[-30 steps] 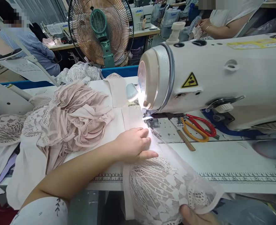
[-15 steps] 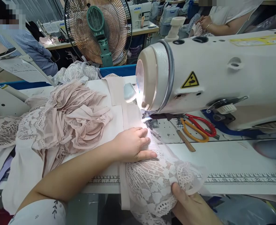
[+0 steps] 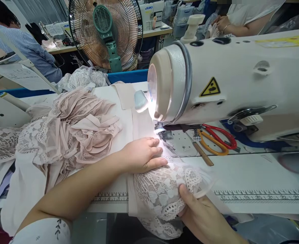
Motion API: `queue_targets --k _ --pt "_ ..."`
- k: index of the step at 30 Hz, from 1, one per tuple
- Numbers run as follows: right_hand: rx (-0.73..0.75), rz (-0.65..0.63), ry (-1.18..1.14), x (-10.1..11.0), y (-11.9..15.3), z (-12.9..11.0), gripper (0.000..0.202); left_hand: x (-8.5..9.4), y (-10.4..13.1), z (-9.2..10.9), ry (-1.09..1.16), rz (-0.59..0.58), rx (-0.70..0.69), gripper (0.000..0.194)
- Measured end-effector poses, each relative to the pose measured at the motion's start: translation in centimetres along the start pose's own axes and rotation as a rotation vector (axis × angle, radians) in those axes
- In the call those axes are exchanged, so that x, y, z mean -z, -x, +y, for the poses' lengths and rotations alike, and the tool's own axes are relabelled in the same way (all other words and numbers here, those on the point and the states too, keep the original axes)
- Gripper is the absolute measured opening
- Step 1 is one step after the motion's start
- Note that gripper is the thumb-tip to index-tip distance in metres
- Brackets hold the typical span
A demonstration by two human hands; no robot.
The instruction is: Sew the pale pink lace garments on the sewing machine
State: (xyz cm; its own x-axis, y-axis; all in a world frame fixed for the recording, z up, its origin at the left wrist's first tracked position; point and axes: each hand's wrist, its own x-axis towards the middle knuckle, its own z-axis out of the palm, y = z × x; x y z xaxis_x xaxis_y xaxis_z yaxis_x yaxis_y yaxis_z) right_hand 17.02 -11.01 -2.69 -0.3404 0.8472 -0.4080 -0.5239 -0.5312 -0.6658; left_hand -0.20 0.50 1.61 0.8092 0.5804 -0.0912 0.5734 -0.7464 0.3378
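Observation:
White-pink lace fabric (image 3: 159, 193) lies under the lit head of a sewing machine (image 3: 169, 81) and hangs over the table's front edge. My left hand (image 3: 145, 156) rests flat on the fabric just in front of the needle area, fingers spread. At the fabric's lower right, my right hand (image 3: 197, 208) grips the lace edge, its thumb on top and its other fingers hidden beneath. The needle area is partly lost in glare.
Piled lace pieces (image 3: 85, 125) cover the table's left side. Scissors (image 3: 215, 139) and a wooden-handled tool (image 3: 202, 154) lie right of the needle. A fan (image 3: 111, 37) stands behind. One person in stripes (image 3: 29, 51) sits at back left; another person's hands (image 3: 221, 24) show at back right.
My right hand has moved up and slightly left with the lace, drawing it closer to the machine. My left hand has barely shifted. The fabric behind the needle has slid back a little.

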Motion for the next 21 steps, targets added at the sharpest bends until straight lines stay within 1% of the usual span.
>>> queue_targets --k 3,6,9,12,16,18,21 --pt "-0.075 0.036 -0.122 -0.7 -0.2 -0.5 0.035 0.0 0.0 -0.2 -0.005 0.010 -0.018 0.057" --pt "-0.102 0.073 -0.153 -0.9 -0.4 -0.7 0.039 0.0 -0.1 -0.3 -0.009 0.024 -0.028 0.056" --pt "-0.131 0.069 -0.179 -1.0 -0.7 -0.9 0.044 0.0 -0.3 -0.4 -0.014 0.025 -0.020 0.055" --pt "-0.127 0.050 -0.218 -1.5 -1.0 -1.3 0.049 0.1 -0.4 -0.5 -0.014 0.026 -0.011 0.055" --pt "-0.107 0.072 -0.192 -2.0 -1.5 -1.8 0.046 0.2 -0.4 -0.5 -0.009 0.029 0.013 0.054" --pt "-0.104 0.089 -0.165 -2.0 -1.8 -1.9 0.044 0.3 -0.5 -0.5 -0.006 0.030 0.022 0.053" --pt "-0.114 0.075 -0.147 -1.6 -2.2 -1.7 0.042 0.4 -0.5 -0.4 -0.005 0.021 0.028 0.052"
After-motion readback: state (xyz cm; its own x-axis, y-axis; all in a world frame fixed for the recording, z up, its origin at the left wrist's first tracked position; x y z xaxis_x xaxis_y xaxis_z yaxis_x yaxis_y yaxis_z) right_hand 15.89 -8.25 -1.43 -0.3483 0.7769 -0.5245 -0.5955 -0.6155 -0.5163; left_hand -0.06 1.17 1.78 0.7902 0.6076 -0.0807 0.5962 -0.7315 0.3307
